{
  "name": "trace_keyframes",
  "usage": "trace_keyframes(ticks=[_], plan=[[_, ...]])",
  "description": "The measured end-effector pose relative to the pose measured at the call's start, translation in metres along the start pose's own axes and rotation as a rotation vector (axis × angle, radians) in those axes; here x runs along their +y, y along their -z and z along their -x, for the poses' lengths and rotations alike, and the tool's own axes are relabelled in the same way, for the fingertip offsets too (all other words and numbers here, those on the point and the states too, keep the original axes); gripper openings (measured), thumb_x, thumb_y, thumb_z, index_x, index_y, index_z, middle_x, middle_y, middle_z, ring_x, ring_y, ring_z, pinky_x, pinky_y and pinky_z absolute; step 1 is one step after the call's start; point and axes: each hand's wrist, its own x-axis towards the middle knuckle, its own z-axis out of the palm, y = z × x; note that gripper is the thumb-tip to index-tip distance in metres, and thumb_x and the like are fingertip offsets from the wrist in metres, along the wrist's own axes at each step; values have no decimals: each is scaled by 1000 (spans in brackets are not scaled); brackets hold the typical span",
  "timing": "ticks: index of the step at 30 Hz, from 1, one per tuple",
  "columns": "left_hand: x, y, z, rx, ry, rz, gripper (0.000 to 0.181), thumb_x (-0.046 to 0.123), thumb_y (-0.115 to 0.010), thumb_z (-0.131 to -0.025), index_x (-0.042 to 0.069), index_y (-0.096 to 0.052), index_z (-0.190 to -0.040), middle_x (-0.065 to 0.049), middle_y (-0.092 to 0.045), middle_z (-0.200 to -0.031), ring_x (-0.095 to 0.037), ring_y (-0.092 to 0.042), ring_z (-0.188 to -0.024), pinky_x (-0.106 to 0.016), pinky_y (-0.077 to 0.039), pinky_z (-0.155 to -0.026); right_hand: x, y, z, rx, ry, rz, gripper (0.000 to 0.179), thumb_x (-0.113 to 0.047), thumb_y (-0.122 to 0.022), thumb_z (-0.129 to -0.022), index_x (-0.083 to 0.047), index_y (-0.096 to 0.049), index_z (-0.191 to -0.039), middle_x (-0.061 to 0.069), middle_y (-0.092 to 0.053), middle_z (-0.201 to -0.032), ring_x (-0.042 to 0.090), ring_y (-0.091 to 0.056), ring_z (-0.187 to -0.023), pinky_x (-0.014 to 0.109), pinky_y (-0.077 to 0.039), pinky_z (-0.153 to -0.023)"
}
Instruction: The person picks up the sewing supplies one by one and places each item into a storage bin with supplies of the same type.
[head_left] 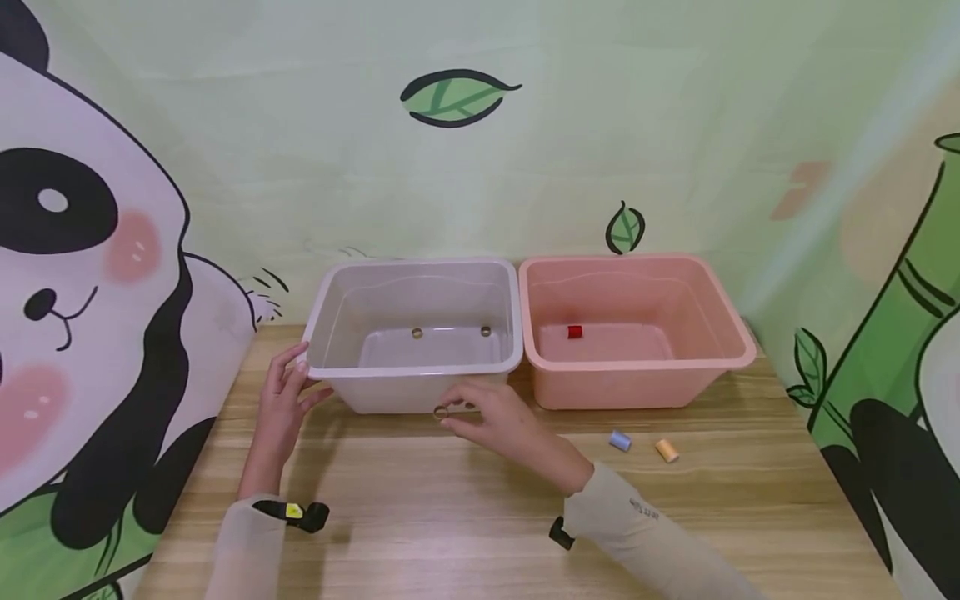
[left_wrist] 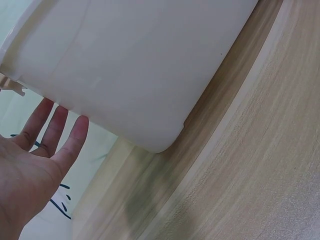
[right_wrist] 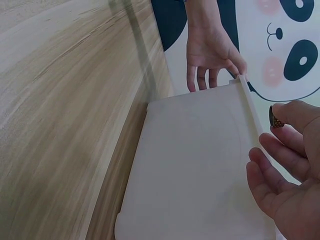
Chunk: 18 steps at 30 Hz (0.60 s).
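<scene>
My right hand (head_left: pixel 498 417) pinches a small brass-coloured ring thimble (head_left: pixel 441 412) between thumb and fingertip, in front of the white tub (head_left: pixel 405 392). In the right wrist view, dimples show on the thimble's (right_wrist: pixel 277 117) band. At the tub's left end, my left hand (head_left: pixel 281 408) holds the rim corner, its fingers (left_wrist: pixel 76 137) against the outer wall below. Inside the white tub lie two similar ring thimbles, one near the middle (head_left: pixel 417 333) and one to the right (head_left: pixel 486 331).
Beside the white tub stands a pink tub (head_left: pixel 611 387) with a red thread spool (head_left: pixel 574 332) inside. A blue spool (head_left: pixel 620 441) and an orange spool (head_left: pixel 667 451) lie on the wooden table (head_left: pixel 420 525) before it. A printed cloth (head_left: pixel 300 125) hangs close behind both tubs.
</scene>
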Motion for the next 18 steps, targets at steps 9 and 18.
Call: trace_keyframes(ticks=[9, 18], plan=[[-2, 1, -1, 9, -3, 7, 42, 28, -50, -108, 20, -45, -149, -2, -52, -136, -11, -64, -105, -32, -60, -87, -5, 3, 0, -2, -20, 5, 20, -18, -76, -93, -14, -72, -112, -3, -72, -107, 18, -68, -101, 35, -59, -88], [-1, -1, -2, 0, 0, 0, 42, 27, -49, -109, 21, -44, -150, 0, -51, -137, -10, -63, -105, -32, -60, -88, -9, 14, -2, -5, -11, 11, 20, -17, -74, -95, -12, -71, -113, 1, -73, -107, 19, -69, -99, 31, -59, -88]])
